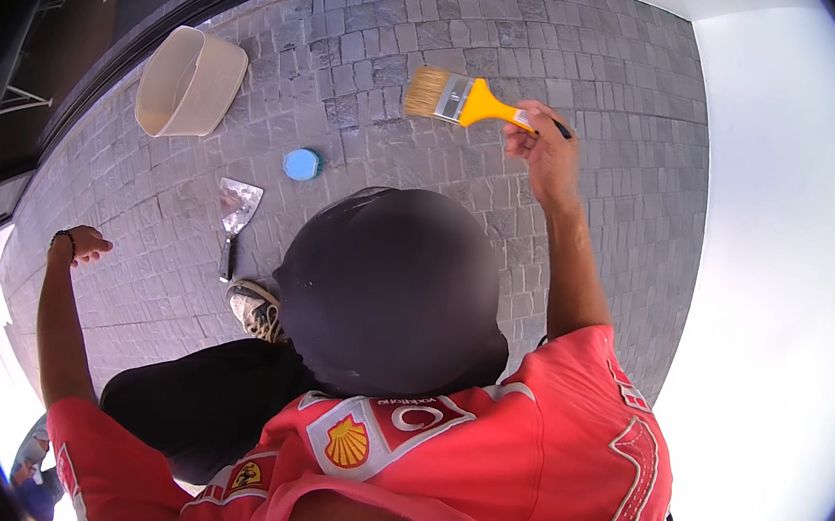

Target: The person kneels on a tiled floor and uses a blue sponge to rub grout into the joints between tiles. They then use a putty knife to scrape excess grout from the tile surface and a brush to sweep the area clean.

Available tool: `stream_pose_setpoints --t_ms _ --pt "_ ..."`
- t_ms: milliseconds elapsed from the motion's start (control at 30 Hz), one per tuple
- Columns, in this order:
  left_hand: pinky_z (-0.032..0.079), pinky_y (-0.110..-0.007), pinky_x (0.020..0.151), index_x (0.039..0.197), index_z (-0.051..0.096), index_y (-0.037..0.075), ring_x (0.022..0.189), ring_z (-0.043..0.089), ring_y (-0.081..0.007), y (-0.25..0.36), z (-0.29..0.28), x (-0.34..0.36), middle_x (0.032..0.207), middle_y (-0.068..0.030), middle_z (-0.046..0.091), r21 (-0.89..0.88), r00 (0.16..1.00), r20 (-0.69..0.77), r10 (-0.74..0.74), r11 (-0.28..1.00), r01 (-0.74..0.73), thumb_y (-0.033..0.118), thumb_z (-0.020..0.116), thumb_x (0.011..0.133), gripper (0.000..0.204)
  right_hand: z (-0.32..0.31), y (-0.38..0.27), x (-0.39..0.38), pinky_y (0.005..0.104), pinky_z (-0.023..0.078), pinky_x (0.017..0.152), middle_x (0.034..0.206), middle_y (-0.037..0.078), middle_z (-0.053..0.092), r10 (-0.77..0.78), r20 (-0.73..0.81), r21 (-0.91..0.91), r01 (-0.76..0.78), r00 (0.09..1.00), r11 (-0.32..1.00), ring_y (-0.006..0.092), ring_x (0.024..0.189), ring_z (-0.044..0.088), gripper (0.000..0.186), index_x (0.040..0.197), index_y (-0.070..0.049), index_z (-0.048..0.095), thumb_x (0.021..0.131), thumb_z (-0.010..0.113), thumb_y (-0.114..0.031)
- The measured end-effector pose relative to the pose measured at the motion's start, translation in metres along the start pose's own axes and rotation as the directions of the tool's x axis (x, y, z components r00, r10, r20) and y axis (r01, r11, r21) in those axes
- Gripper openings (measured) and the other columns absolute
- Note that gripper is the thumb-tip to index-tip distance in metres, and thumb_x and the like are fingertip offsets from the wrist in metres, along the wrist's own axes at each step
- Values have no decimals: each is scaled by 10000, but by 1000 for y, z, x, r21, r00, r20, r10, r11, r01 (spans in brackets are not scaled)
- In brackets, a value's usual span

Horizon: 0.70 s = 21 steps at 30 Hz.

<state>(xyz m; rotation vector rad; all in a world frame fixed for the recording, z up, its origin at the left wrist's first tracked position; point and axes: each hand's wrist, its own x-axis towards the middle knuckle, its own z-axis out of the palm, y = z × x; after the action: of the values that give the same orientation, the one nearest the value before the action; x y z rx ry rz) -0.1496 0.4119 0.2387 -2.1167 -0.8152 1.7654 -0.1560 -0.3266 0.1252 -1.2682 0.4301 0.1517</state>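
Observation:
My right hand (545, 152) is closed round the handle of a wide paintbrush (480, 103). The brush has a yellow handle with a black tip, a metal band and tan bristles that point left, held out over the grey paved floor. Away to the left, my left hand (89, 245) hangs in the air with its fingers curled in and a dark beaded bracelet at the wrist; I see nothing in it. Between the hands a scraper (239, 205) with a wide, stained metal blade and black handle lies on the floor. A small round blue item (301, 164) lies beyond it.
A cream plastic tub (218, 91) stands on the paving at the far left, near a dark-framed glass front. My dark-clad knee (390, 288) fills the middle, with a shoe (254, 310) beside it. A white wall (781, 245) runs along the right.

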Motion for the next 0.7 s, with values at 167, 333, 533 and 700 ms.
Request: stream_pose_setpoints --t_ms 167,333,533,700 --pt "503 -545 992 1430 514 86 1257 588 -362 -18 -8 9 1335 -185 631 39 1000 28 -10 999 9 481 638 939 643 -97 -32 -32 254 493 604 849 69 683 -203 -344 -448 30 917 893 95 645 591 344 1137 11 689 927 651 -259" --pt "516 -538 973 1454 500 100 1226 612 -329 20 3 29 1340 -175 627 34 985 -69 158 987 -156 466 667 924 665 -62 -27 -27 343 527 679 840 96 678 -360 -109 -861 93 926 500 200 741 660 271 1087 -87 715 886 694 -268" --pt "435 -463 1096 1429 511 19 1340 520 -336 22 -18 42 1459 -190 533 116 918 -274 288 957 -266 431 739 860 738 55 43 -47 427 540 787 1019 161 685 -177 368 -842 408 913 354 351 879 696 233 1057 -122 686 860 729 -240" --pt "391 -467 1142 1453 475 -3 1384 470 -348 6 -5 59 1489 -204 496 14 900 -342 271 959 -283 389 720 891 728 16 13 -33 316 531 681 899 92 686 -183 307 -650 346 934 676 179 763 662 260 1119 -94 697 870 701 -169"
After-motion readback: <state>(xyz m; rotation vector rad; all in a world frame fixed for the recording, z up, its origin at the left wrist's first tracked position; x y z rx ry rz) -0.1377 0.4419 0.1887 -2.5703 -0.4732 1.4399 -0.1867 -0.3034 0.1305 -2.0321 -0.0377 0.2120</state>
